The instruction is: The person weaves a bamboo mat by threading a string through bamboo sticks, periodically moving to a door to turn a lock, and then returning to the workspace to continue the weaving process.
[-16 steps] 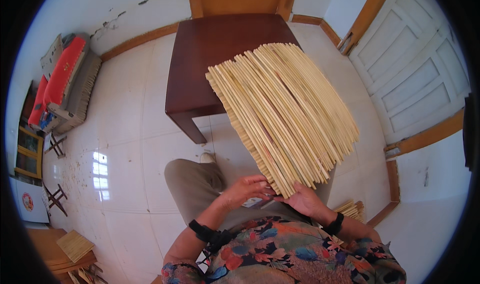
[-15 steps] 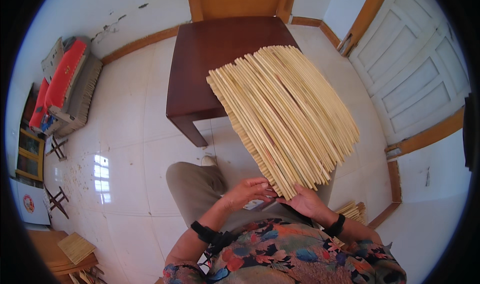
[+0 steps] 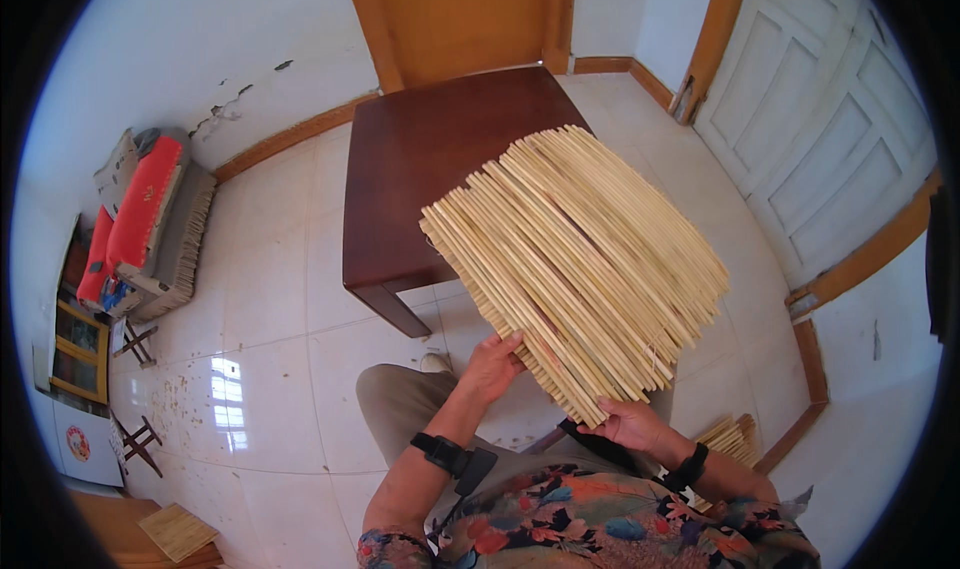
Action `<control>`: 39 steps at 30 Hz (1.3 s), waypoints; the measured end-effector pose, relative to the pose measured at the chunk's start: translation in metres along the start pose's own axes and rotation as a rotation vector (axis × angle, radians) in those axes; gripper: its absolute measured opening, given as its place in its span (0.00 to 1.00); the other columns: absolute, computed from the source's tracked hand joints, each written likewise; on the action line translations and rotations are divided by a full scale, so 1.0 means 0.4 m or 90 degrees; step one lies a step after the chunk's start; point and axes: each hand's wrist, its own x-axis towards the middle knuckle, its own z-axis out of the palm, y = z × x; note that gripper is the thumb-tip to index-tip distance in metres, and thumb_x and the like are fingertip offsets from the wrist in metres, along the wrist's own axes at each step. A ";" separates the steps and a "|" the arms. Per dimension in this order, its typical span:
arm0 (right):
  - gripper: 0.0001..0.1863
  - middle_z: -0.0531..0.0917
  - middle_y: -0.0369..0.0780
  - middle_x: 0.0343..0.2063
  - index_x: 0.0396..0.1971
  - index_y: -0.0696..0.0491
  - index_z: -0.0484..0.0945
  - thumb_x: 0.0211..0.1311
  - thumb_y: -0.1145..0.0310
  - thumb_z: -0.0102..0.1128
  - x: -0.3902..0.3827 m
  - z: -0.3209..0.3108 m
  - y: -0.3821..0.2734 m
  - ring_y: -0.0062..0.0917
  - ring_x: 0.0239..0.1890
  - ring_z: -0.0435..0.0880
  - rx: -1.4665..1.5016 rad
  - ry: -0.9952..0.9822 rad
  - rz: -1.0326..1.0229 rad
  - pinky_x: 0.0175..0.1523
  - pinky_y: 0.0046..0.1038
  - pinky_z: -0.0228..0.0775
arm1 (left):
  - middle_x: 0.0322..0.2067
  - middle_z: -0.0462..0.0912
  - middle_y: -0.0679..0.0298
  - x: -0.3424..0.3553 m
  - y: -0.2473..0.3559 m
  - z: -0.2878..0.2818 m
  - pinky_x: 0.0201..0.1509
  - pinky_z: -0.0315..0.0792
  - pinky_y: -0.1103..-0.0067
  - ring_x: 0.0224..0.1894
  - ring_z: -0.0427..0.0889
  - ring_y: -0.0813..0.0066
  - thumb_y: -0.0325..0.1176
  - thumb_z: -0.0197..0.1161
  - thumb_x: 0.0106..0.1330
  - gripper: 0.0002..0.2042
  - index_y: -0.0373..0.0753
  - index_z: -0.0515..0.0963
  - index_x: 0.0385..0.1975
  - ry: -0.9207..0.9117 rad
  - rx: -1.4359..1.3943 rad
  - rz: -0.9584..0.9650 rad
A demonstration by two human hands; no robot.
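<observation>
Head view: stick mat [image 3: 585, 279] overlaps dark table [image 3: 400, 189] at its near right, left hand [image 3: 492, 367] pinching side edge, right hand [image 3: 632, 426] gripping corner farthest from table; looks light, stiff along sticks, probably floppy across, so grip several sticks deep

There are 2 hands [image 3: 492, 369], 1 stalk mat [image 3: 590, 279], 1 dark table [image 3: 425, 169], 2 wrist straps [image 3: 448, 456], 2 crossed-leg stools [image 3: 139, 443].
</observation>
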 end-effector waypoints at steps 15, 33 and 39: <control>0.28 0.68 0.43 0.53 0.56 0.57 0.59 0.54 0.78 0.54 0.067 -0.032 -0.094 0.31 0.54 0.69 -0.071 -0.056 0.037 0.58 0.34 0.63 | 0.44 0.75 0.62 -0.160 -0.035 0.021 0.50 0.70 0.72 0.46 0.74 0.71 0.30 0.51 0.64 0.13 0.35 0.69 0.47 0.117 -0.025 0.184; 0.24 0.73 0.42 0.47 0.51 0.62 0.63 0.60 0.62 0.51 0.016 0.187 -0.192 0.25 0.48 0.74 -0.170 -0.091 -0.139 0.54 0.28 0.67 | 0.55 0.65 0.57 -0.239 0.084 0.209 0.63 0.47 0.57 0.61 0.59 0.62 0.27 0.67 0.41 0.33 0.38 0.64 0.52 0.069 1.352 0.666; 0.24 0.72 0.42 0.48 0.51 0.62 0.65 0.63 0.58 0.44 0.004 0.247 -0.257 0.25 0.50 0.72 -0.280 -0.189 -0.214 0.53 0.28 0.64 | 0.49 0.71 0.54 -0.165 0.178 0.264 0.57 0.63 0.65 0.53 0.70 0.59 0.21 0.55 0.48 0.21 0.32 0.68 0.47 -0.010 1.269 0.869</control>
